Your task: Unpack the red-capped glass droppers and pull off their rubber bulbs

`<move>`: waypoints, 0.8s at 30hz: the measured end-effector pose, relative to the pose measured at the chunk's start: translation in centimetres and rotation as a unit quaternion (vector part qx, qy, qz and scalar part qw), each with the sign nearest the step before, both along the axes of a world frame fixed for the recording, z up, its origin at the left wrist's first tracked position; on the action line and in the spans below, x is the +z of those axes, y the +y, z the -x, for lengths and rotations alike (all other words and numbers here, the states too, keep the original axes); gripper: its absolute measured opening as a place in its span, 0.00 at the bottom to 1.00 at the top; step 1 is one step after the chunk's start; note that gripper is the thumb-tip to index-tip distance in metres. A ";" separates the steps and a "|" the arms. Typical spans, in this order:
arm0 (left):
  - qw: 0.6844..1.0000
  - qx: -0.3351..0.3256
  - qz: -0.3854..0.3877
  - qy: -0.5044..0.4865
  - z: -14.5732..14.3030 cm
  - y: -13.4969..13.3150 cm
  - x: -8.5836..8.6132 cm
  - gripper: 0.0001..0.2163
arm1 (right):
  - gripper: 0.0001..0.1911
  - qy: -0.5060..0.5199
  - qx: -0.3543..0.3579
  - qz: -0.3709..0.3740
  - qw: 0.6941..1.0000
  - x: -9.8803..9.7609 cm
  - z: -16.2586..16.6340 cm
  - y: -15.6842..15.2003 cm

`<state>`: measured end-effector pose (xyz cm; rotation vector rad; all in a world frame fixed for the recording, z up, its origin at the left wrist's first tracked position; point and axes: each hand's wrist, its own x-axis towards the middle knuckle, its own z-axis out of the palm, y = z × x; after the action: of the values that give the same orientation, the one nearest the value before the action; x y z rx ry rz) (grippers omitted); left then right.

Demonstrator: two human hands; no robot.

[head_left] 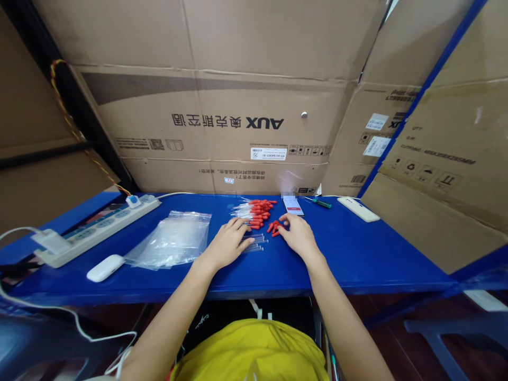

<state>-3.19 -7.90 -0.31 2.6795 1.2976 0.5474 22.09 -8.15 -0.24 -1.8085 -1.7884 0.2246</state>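
I can't see the left ends of the clear tubes (257,242): the left hand (227,243) covers them, and whether it grips one is unclear. Whether the right hand (299,236) holds any red caps (275,228) is too small to tell. The phone's (292,204) text is unreadable. The bottom edge crops the yellow shirt (257,352), the right edge a stool (468,326).

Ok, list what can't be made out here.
In the head view:
Loose tubes: left ends, hidden by the left hand.
Right hand: whether it grips a red cap; its back hides this.
Phone: screen text, too small.
Right arm: upper part, cut off by the bottom edge.
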 end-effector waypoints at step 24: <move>0.998 -0.025 -0.044 -0.033 0.0 0.8 -0.3 0.11 | 0.05 0.002 0.069 -0.066 0.995 -0.8 1.3 0.3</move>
<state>-3.15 -7.10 -0.63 2.7311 1.2123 0.6973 20.83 -7.85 -1.01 -1.5941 -1.8819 0.1602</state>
